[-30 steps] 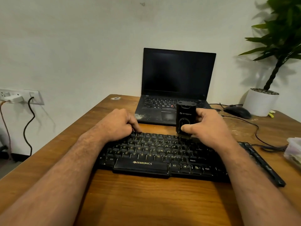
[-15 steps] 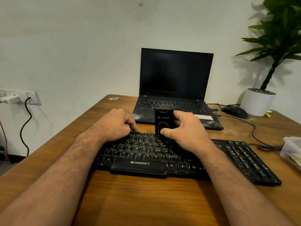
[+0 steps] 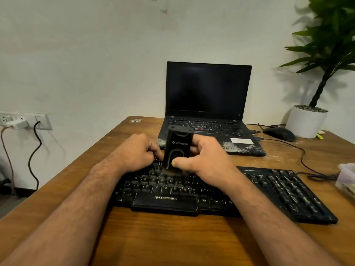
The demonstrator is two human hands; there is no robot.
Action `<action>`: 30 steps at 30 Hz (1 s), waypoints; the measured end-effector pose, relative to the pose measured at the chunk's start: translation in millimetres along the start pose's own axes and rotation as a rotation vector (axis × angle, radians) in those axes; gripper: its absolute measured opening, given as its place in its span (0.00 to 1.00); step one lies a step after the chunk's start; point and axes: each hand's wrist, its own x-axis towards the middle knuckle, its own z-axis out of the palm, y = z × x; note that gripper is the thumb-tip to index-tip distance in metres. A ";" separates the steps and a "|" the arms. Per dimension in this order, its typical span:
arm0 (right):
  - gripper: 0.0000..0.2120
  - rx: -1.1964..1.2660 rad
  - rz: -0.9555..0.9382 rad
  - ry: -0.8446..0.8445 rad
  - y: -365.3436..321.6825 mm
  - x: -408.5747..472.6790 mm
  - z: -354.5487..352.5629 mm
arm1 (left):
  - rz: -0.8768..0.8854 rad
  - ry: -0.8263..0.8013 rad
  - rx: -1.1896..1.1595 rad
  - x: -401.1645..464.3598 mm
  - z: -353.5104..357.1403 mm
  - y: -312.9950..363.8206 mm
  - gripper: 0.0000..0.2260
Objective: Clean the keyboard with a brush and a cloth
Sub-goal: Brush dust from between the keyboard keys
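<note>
Your right hand (image 3: 201, 162) grips the one black brush (image 3: 175, 148), thumb across its near face and fingers wrapped behind, and you hold it upright with the bristle end down on the upper key rows of the black Zebronics keyboard (image 3: 211, 191). Your left hand (image 3: 138, 150) sits just left of the brush with its fingers curled under against the keyboard's far left corner; you can't tell whether it grips the edge or only presses there. The keyboard lies across the middle of the wooden surface (image 3: 172, 240), its number pad angled off to the right.

One open laptop (image 3: 208, 104) stands beyond the keyboard, screen dark, with whitish scuffs on its palm rest. One black mouse (image 3: 279, 133) lies at the far right, and its cable (image 3: 301, 152) runs toward the near right. One plant in a white pot (image 3: 306, 121) stands behind the mouse. A clear plastic container (image 3: 346, 179) shows at the right edge. On the left wall, one socket strip (image 3: 25, 120) carries two plugs.
</note>
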 end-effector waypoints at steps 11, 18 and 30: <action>0.20 -0.120 -0.092 -0.095 -9.3 -7.1 28.3 | -0.046 0.012 -0.022 -2.7 -3.1 -1.5 0.17; 0.22 0.071 -0.022 -0.027 -10.5 -4.2 28.6 | -0.018 -0.019 -0.037 -5.1 -4.8 4.6 0.22; 0.17 -0.030 -0.058 -0.046 -9.0 -3.0 28.1 | 0.005 -0.009 -0.049 -4.1 -3.7 2.4 0.20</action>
